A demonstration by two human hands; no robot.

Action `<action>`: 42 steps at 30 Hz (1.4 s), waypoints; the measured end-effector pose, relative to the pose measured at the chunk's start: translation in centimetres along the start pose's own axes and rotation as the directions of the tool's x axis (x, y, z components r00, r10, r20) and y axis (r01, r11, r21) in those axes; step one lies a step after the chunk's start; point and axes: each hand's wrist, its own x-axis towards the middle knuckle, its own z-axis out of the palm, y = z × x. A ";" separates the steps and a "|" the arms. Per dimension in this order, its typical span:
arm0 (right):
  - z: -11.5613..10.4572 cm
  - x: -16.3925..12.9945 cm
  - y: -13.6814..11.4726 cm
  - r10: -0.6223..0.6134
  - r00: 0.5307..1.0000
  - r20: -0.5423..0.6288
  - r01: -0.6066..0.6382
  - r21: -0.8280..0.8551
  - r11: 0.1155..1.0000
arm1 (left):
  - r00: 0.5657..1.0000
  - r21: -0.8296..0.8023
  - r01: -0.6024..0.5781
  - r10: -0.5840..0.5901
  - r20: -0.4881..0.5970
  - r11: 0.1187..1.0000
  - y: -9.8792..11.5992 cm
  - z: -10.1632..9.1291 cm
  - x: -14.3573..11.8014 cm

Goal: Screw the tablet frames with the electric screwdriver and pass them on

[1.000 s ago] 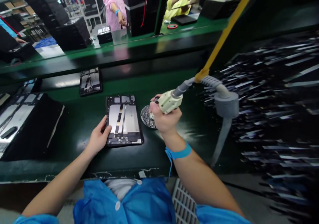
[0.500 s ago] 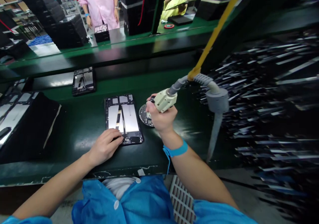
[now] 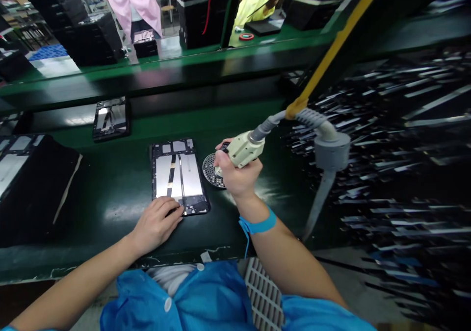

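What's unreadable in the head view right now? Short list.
- Tip of the electric screwdriver: hidden behind the right hand, so any contact with the round screw tray cannot be told.
- Near left corner of the open tablet: covered by the left hand.
- Right-side stacks: smeared by blur.
- Tray at the left: cut off by the edge.
- Screws: too small.

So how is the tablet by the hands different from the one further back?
The near tablet lies lengthwise away from the person, and the left hand touches its near corner. The far tablet sits by the belt's back edge, untouched, and looks smaller. The right hand holds a tool beside the near one only. Both lie open, insides showing.
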 end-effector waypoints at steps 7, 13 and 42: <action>0.1 0.4 -0.5 0.031 0.999 -0.008 -0.031 -0.006 0.999 | 0.988 0.090 0.140 -0.133 -0.081 0.986 1.8 1.1 0.0; 1.4 1.5 0.6 0.020 1.000 -0.012 -0.020 0.008 1.000 | 0.991 0.098 0.117 -0.110 -0.078 0.988 0.4 1.4 0.4; 2.8 1.8 2.3 0.052 0.998 0.020 -0.051 -0.034 0.998 | 0.983 -0.146 0.156 -0.167 -0.071 0.977 -2.8 1.4 1.0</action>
